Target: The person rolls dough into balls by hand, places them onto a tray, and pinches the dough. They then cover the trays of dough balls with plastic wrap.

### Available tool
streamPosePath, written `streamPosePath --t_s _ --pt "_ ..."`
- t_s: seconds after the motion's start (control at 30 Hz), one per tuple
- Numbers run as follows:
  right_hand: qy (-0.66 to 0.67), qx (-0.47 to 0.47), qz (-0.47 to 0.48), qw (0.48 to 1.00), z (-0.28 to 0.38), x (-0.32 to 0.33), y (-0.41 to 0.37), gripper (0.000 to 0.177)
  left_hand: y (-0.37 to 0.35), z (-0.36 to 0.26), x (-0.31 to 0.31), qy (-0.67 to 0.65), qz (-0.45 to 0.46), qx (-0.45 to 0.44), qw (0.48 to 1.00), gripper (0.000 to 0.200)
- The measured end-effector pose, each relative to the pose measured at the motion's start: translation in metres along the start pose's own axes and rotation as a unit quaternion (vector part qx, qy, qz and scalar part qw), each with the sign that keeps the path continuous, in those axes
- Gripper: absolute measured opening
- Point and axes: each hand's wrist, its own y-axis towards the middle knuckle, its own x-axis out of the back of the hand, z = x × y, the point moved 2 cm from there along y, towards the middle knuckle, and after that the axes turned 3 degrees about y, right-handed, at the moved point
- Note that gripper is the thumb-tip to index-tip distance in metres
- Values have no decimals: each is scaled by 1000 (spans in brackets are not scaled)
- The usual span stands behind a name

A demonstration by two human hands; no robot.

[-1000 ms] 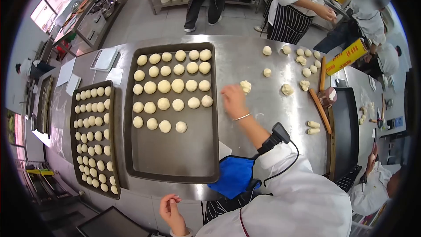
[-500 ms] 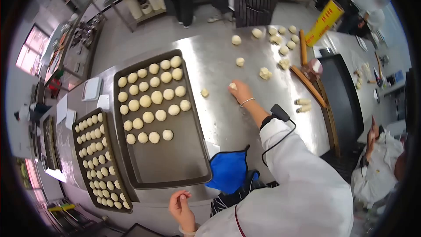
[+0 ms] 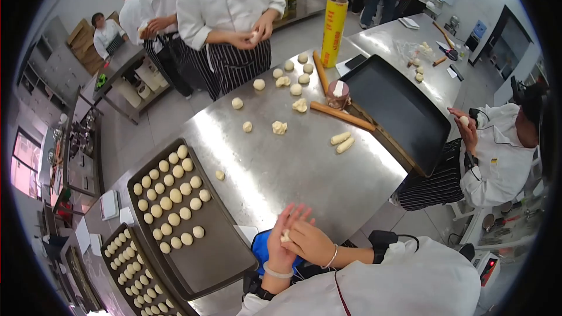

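One dough piece (image 3: pixel 285 236), mostly hidden between left hand (image 3: pixel 278 251) and right fingers (image 3: pixel 301 234)

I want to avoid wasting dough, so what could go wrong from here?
The small dough piece between the left hand and right hand might slip and drop. The tall yellow box stands on end, so a bump could topple it onto nearby dough balls. The nearer rolling pin might roll into the two dough rolls.

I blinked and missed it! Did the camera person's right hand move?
Yes: against the steel table, the right hand has come back toward the wearer's side, meeting the left hand.
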Motion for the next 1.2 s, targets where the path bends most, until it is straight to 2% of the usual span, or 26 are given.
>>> streamPosePath --t_s 0.07,0.1,0.13,0.2,0.23,0.27,0.3,0.33,0.37,0.43,0.5,0.53,0.6,0.63,0.67,0.7,0.73,0.77,0.8,0.83,0.87,0.9,0.93,1.0,1.07,1.2 --pt "45 -83 -87 992 10 16 -9 23 0 21 -13 85 40 -7 996 60" --pt "18 -93 -26 995 13 32 -3 24 3 31 -20 32 57 -59 996 58" --pt "20 -82 -30 996 8 37 -3 24 2 42 -30 38 61 -68 995 58" --pt "-46 -153 -98 982 -16 38 2 26 -5 50 -67 -31 3 -110 993 58" --pt "-36 -143 -99 984 -28 39 5 26 -2 59 -65 45 -4 -132 990 57" --pt "12 -164 -148 975 -44 47 7 28 -8 67 -69 52 -7 -141 989 57" --pt "59 -185 -196 961 -54 56 4 30 -13 74 -76 220 -1 -175 960 57" --pt "65 -179 -198 962 -54 63 -6 30 -17 79 -82 380 5 -202 902 57" --pt "110 -199 -202 953 -54 73 -26 32 -21 87 -87 386 3 -210 898 57" --pt "152 -222 -203 941 -39 76 -58 33 -19 89 -88 299 22 -222 928 61" --pt "158 -141 -158 964 -5 76 -82 33 -19 81 -88 234 39 -231 944 66" --pt "161 -137 -152 966 5 81 -83 33 -19 80 -87 233 34 -238 942 66" --pt "191 -38 -112 974 22 94 -78 33 -20 85 -79 91 88 -172 977 68" --pt "186 -75 -26 979 20 98 -77 29 -21 90 -75 69 111 -140 981 69" --pt "191 -69 -17 979 14 95 -74 29 -26 94 -76 68 104 -151 981 69" --pt "185 -189 18 964 -4 83 -70 17 -30 100 -81 44 88 -118 988 69" --pt "172 -306 52 935 -19 71 -68 24 -33 104 -88 18 74 -85 993 70" --pt "170 -298 61 937 -26 64 -69 24 -43 105 -107 26 35 -76 996 67" --pt "104 -188 -62 975 -31 64 -72 21 -38 110 -101 21 32 -87 995 67" --pt "38 -69 -178 981 -33 66 -78 18 -29 117 -89 39 60 -96 993 64" --pt "-35 37 -226 973 -26 81 -74 13 -29 123 -78 52 79 -112 989 61" --pt "-94 144 -265 949 -18 89 -71 25 -37 117 -82 43 63 -90 993 56" --pt "-113 142 -248 952 -23 85 -76 25 -47 111 -80 29 39 -114 992 56" --pt "-125 161 -226 953 -19 79 -72 26 -55 96 -82 134 81 -155 975 54" --pt "-101 108 -207 967 -1 79 -67 30 -65 82 -69 131 59 -164 976 52" --pt "-138 139 -190 962 25 58 -56 32 -89 55 -52 127 56 -173 975 47"
